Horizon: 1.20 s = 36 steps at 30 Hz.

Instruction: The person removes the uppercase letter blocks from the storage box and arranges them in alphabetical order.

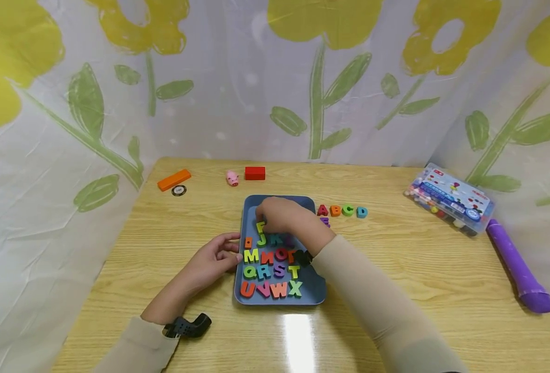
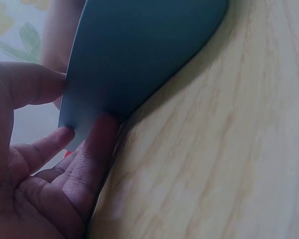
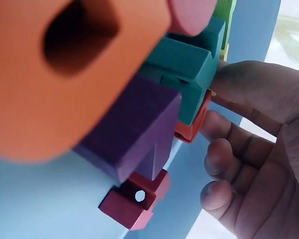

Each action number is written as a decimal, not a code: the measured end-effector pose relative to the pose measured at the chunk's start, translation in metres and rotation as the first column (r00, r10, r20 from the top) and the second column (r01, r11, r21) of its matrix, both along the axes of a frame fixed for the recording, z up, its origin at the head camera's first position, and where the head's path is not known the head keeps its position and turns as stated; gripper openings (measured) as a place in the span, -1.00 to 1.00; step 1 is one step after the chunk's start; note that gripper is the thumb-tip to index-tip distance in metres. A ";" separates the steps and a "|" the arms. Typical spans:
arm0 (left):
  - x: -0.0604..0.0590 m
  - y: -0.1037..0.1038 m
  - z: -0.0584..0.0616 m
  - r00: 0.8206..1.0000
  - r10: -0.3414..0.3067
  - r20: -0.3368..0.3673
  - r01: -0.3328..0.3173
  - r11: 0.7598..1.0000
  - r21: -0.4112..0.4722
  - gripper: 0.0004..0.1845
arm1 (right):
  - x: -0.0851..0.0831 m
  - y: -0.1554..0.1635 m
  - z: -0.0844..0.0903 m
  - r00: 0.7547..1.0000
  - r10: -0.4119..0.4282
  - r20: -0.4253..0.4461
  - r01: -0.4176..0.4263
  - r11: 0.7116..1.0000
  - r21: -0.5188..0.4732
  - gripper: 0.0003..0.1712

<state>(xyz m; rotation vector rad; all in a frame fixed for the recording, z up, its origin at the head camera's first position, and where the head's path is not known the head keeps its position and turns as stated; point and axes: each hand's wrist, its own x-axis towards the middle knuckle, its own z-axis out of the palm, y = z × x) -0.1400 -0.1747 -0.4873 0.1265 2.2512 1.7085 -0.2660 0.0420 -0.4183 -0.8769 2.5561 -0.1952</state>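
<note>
A blue tray lies mid-table and holds several coloured foam letters in rows. My left hand holds the tray's left rim. In the left wrist view the thumb and fingers of that hand pinch the tray at its edge. My right hand reaches over the tray's far left corner, fingers curled on the yellow-green letter F. In the right wrist view its fingertips press against a teal letter and a red-orange one. Letters A, B, C, D stand on the table right of the tray, with a purple E below them.
At the table's far side lie an orange block, a round token, a pink pig and a red block. A clear plastic box and a purple cylinder sit at the right. A flowered curtain surrounds the wooden table.
</note>
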 end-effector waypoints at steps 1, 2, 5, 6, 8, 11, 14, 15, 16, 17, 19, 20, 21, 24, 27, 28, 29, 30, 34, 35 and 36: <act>0.000 0.000 0.000 1.000 0.000 0.001 0.000 1.000 0.001 -0.31 | 0.000 0.001 0.000 1.000 -0.002 0.001 0.002 1.000 -0.003 -0.70; 0.000 0.001 0.000 1.000 -0.001 0.001 0.001 1.000 0.001 -0.31 | 0.000 0.001 0.001 1.000 -0.005 0.001 0.005 1.000 -0.009 -0.70; 0.000 0.001 0.000 1.000 0.000 0.002 0.000 1.000 0.001 -0.32 | 0.000 0.006 0.004 1.000 -0.023 -0.005 0.023 0.999 -0.045 -0.73; 0.000 0.001 0.000 1.000 -0.001 0.002 0.001 1.000 0.000 -0.32 | 0.000 0.008 0.006 0.999 -0.032 -0.009 0.031 0.998 -0.061 -0.74; 0.000 0.001 0.000 1.000 -0.001 0.004 0.001 1.000 -0.003 -0.32 | 0.000 0.015 0.010 0.999 -0.038 -0.035 0.035 0.995 -0.098 -0.75; 0.001 0.001 0.000 1.000 0.003 0.001 -0.003 1.000 -0.011 -0.32 | 0.002 0.031 0.020 0.996 -0.037 -0.087 0.023 0.986 -0.163 -0.74; 0.002 0.001 0.000 1.000 0.003 -0.007 -0.003 1.000 -0.018 -0.32 | 0.004 0.055 0.031 0.988 -0.043 -0.147 0.009 0.975 -0.222 -0.73; 0.002 0.001 0.000 1.000 0.004 -0.011 -0.004 1.000 -0.019 -0.33 | 0.005 0.065 0.035 0.986 -0.059 -0.158 0.020 0.971 -0.238 -0.73; 0.002 0.001 0.000 1.000 0.005 -0.015 -0.006 1.000 -0.019 -0.33 | 0.005 0.076 0.037 0.983 -0.078 -0.168 0.033 0.967 -0.252 -0.73; 0.003 0.002 0.000 1.000 0.006 -0.017 -0.007 1.000 -0.018 -0.33 | 0.006 0.087 0.039 0.979 -0.102 -0.174 0.054 0.964 -0.262 -0.74; 0.002 0.002 0.000 1.000 0.008 -0.019 -0.008 1.000 -0.015 -0.33 | 0.007 0.108 0.041 0.972 -0.150 -0.182 0.096 0.957 -0.274 -0.76; 0.002 0.003 0.000 1.000 0.009 -0.020 -0.009 1.000 -0.014 -0.34 | 0.007 0.119 0.040 0.968 -0.172 -0.183 0.118 0.954 -0.276 -0.76; 0.002 0.003 0.000 1.000 0.011 -0.020 -0.011 1.000 -0.014 -0.34 | 0.008 0.129 0.039 0.964 -0.194 -0.181 0.139 0.950 -0.279 -0.75; 0.001 0.004 0.000 1.000 0.014 -0.021 -0.014 1.000 -0.009 -0.35 | 0.009 0.154 0.033 0.957 -0.234 -0.172 0.182 0.945 -0.272 -0.74; 0.000 0.005 0.000 1.000 0.014 -0.027 -0.015 1.000 -0.007 -0.35 | 0.012 0.171 0.023 0.954 -0.264 -0.141 0.223 0.942 -0.253 -0.72; 0.001 0.005 0.000 1.000 0.015 -0.028 -0.015 1.000 -0.005 -0.35 | 0.012 0.176 0.019 0.954 -0.270 -0.131 0.234 0.942 -0.242 -0.71; 0.001 0.005 0.001 1.000 0.014 -0.027 -0.014 1.000 0.000 -0.35 | 0.013 0.179 0.015 0.953 -0.276 -0.124 0.243 0.943 -0.230 -0.71; 0.001 0.006 0.001 1.000 0.012 -0.027 -0.012 1.000 0.003 -0.34 | 0.013 0.183 0.010 0.953 -0.280 -0.115 0.251 0.943 -0.220 -0.71; 0.002 0.007 0.003 1.000 0.011 -0.023 -0.010 1.000 0.021 -0.34 | 0.014 0.193 -0.004 0.952 -0.291 -0.092 0.268 0.941 -0.205 -0.70; 0.002 0.007 0.003 1.000 0.011 -0.022 -0.011 1.000 0.025 -0.35 | 0.014 0.194 -0.007 0.952 -0.293 -0.091 0.270 0.941 -0.204 -0.71; 0.002 0.007 0.002 1.000 0.011 -0.023 -0.010 1.000 0.026 -0.35 | 0.014 0.195 -0.009 0.952 -0.294 -0.090 0.271 0.940 -0.205 -0.71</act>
